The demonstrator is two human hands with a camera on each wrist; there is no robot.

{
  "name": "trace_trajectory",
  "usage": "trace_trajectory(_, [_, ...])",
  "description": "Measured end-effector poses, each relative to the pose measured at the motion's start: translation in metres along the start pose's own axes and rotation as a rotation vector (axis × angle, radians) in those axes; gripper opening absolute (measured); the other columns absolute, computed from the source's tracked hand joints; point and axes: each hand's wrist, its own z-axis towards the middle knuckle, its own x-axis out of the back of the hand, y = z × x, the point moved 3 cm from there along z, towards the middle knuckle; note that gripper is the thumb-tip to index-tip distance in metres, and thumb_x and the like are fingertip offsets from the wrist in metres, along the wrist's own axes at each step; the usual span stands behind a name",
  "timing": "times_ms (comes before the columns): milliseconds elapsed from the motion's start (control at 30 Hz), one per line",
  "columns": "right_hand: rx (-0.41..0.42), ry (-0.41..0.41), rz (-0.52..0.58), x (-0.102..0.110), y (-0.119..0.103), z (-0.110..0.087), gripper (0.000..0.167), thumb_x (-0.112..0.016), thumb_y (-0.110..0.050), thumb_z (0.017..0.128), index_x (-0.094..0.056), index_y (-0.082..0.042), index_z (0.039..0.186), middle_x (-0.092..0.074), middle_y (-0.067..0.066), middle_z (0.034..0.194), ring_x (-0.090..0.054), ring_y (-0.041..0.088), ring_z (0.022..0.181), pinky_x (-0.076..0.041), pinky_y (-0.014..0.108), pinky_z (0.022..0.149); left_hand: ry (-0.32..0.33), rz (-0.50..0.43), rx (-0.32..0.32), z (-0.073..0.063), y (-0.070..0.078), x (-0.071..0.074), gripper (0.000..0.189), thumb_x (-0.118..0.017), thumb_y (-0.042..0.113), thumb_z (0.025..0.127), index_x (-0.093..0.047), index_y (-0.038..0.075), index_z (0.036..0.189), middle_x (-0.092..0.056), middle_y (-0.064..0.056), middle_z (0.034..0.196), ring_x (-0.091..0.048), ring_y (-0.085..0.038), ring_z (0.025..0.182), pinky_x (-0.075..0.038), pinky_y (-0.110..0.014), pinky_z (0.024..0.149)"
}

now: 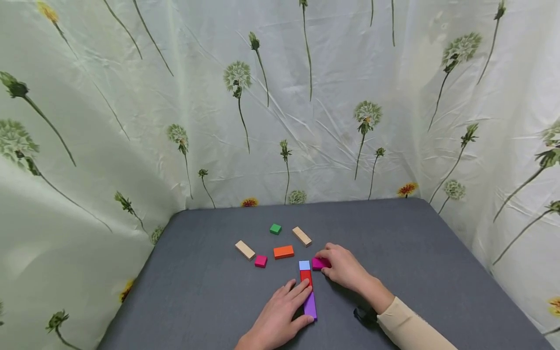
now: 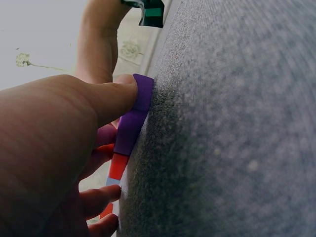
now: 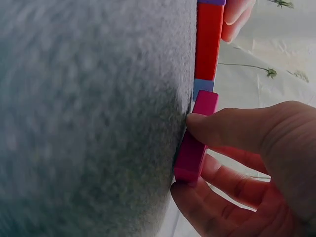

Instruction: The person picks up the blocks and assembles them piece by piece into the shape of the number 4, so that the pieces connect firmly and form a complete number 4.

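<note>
Three blocks lie end to end in a row on the grey table: a light blue cube, a red block and a purple block. My left hand rests against this row with fairly straight fingers. Its thumb presses the near end of the purple block, and its fingers touch the side of the red block. My right hand pinches a magenta block right next to the light blue cube. In the right wrist view the magenta block sits between thumb and fingers.
Loose blocks lie beyond the row: a small pink cube, an orange block, two tan blocks and a green cube. A flower-print curtain closes in the table at the back and both sides.
</note>
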Motion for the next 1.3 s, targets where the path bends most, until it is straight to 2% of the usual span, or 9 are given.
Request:
trace_trajectory(400, [0.002, -0.026, -0.014, 0.0, -0.0054, 0.0001, 0.032, -0.084, -0.012, 0.081, -0.077, -0.013, 0.112, -0.059, -0.005, 0.091, -0.052, 0.01, 0.078, -0.049, 0.032, 0.071, -0.014, -0.001, 0.018, 0.0013, -0.0005, -0.0008, 0.069, -0.056, 0.062, 0.095, -0.041, 0.032, 0.155, -0.031, 0.014, 0.16, -0.032, -0.029, 0.146, -0.033, -0.057, 0.11])
trace_trajectory(1300, [0.018, -0.02, -0.003, 0.0002, -0.0073, -0.0012, 0.032, -0.083, -0.01, 0.082, -0.077, -0.012, 0.113, -0.06, -0.004, 0.092, -0.053, 0.01, 0.078, -0.049, 0.032, 0.07, -0.019, 0.005, 0.021, 0.0003, 0.0007, -0.0001, 0.068, -0.058, 0.06, 0.095, -0.041, 0.031, 0.155, -0.031, 0.014, 0.161, -0.032, -0.029, 0.146, -0.032, -0.057, 0.111])
